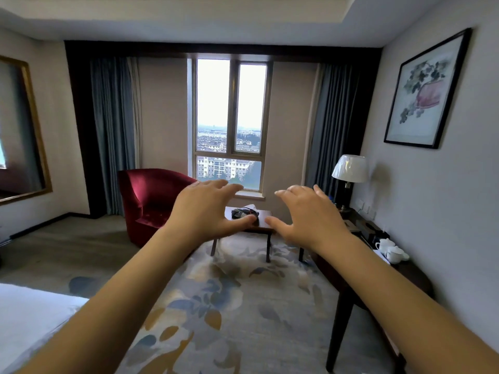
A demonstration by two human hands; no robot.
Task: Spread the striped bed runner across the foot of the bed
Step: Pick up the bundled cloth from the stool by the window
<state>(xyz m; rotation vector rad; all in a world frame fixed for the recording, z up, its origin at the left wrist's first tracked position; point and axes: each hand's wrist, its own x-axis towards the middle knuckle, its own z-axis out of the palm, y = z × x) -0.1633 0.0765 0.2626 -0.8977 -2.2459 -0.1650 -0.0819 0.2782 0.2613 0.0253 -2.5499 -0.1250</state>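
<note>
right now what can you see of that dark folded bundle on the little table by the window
The dark folded cloth bundle lies on the small dark wooden side table, below the window and right of the red armchair. It looks like soft fabric, mostly dark grey or black with thin reddish lines, and something pale pokes up at its top. It is crumpled rather than flat. The outstretched hands partly hide it from the camera; neither appears to touch it.
</note>
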